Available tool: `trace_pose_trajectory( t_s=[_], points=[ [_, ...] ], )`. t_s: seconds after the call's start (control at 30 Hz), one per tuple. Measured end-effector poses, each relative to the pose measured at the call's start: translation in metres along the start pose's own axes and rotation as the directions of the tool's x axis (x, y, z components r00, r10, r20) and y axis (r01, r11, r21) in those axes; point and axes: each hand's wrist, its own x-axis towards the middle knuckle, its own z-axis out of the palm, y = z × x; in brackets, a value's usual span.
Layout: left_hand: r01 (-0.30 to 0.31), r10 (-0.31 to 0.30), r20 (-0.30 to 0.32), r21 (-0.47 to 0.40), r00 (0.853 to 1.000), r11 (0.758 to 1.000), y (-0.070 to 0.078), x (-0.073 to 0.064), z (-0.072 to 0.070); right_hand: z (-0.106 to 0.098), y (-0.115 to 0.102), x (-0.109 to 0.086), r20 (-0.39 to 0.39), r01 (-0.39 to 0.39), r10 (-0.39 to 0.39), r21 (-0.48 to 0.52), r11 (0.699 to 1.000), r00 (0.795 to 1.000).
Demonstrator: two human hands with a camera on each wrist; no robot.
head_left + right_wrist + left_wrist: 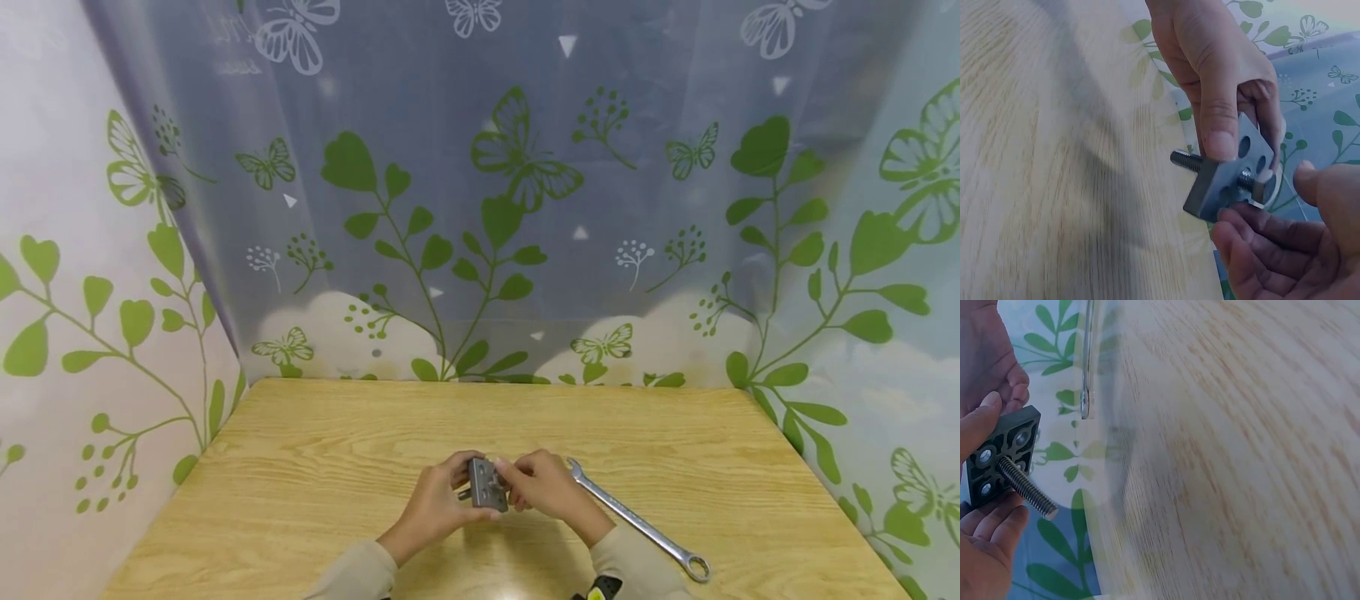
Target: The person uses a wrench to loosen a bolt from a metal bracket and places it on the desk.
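My left hand (431, 502) grips a small grey metal plate (483, 485) by its edges, thumb on one side and fingers on the other. Several round holes pierce the plate. A hex bolt (1264, 187) passes through it, its head standing off the face towards my right hand. On the opposite side, the bolt's threaded shank (1027, 487) sticks well out. My right hand (1316, 247) is beside the bolt head, fingers loosely bent at the plate's lower edge. Its thumb is apart from the bolt in the right wrist view.
A combination wrench (637, 521) lies slanted on the wooden table (337, 450), to the right of my right hand. Behind the table hangs a curtain (420, 108) printed with leaves and butterflies, and similar sheets flank both sides.
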Motion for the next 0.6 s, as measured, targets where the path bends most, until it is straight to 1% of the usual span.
trace_pose_trajectory(
  t_s=[0.1, 0.2, 0.27, 0.33, 0.47, 0.53, 0.6],
  points=[
    [-0.012, 0.012, 0.007, -0.012, 1.000, 1.000, 0.0004, -0.0007, 0.0005, 0.0030, -0.0023, 0.0005, -0.003, -0.034, 0.034, 0.012, 0.999, 0.999],
    [-0.023, 0.023, 0.007, -0.024, 1.000, 0.999, 0.0007, -0.0009, 0.0003, 0.0039, -0.0043, 0.0009, 0.011, -0.033, 0.033, 0.004, 0.999, 0.999],
    [-0.022, 0.022, 0.001, -0.023, 1.000, 1.000, 0.0007, -0.0009, -0.0003, 0.0032, -0.0046, 0.0011, 0.019, -0.005, 0.005, -0.004, 1.000, 1.000],
    [-0.020, 0.020, -0.004, -0.022, 1.000, 1.000, 0.0007, -0.0006, -0.0010, 0.0018, -0.0036, 0.0016, 0.022, 0.040, -0.039, -0.028, 0.999, 0.999],
    [-0.008, 0.008, -0.004, -0.021, 1.000, 1.000, 0.0002, -0.0005, -0.0014, -0.0012, -0.0011, 0.0013, 0.017, 0.136, -0.135, -0.073, 0.988, 0.991],
    [0.000, 0.000, 0.000, -0.028, 1.000, 1.000, 0.0000, -0.0006, -0.0012, -0.0020, -0.0006, 0.0012, 0.019, 0.165, -0.164, -0.070, 0.984, 0.986],
    [0.012, -0.012, 0.005, -0.041, 1.000, 0.999, 0.0000, -0.0011, -0.0010, -0.0024, -0.0001, 0.0011, 0.021, 0.178, -0.177, -0.070, 0.982, 0.984]
  ],
)
